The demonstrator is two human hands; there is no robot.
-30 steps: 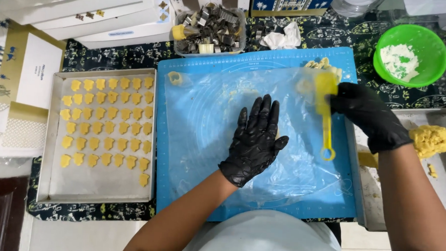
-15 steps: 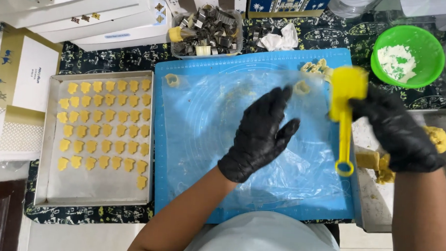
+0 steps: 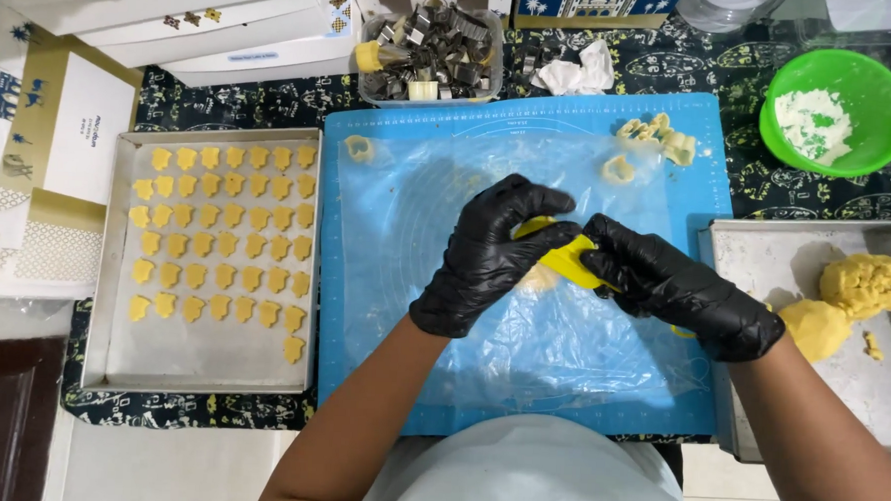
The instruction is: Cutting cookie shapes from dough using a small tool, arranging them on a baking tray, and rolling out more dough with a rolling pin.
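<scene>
Both hands are now meeting at mid-mat, where half a second ago the right hand (image 3: 679, 286) was raising the yellow plastic scraper (image 3: 563, 258) on the far right; scraping seems finished. Right fingers are clenching the scraper, while left hand (image 3: 493, 253) fingers are pinching pale dough (image 3: 539, 278) off its blade above the blue silicone mat (image 3: 400, 379).

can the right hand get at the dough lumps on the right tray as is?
Probably yes: the dough lumps lie uncovered on the tray just beside the right hand, nothing between, though it holds a yellow scraper.
</scene>
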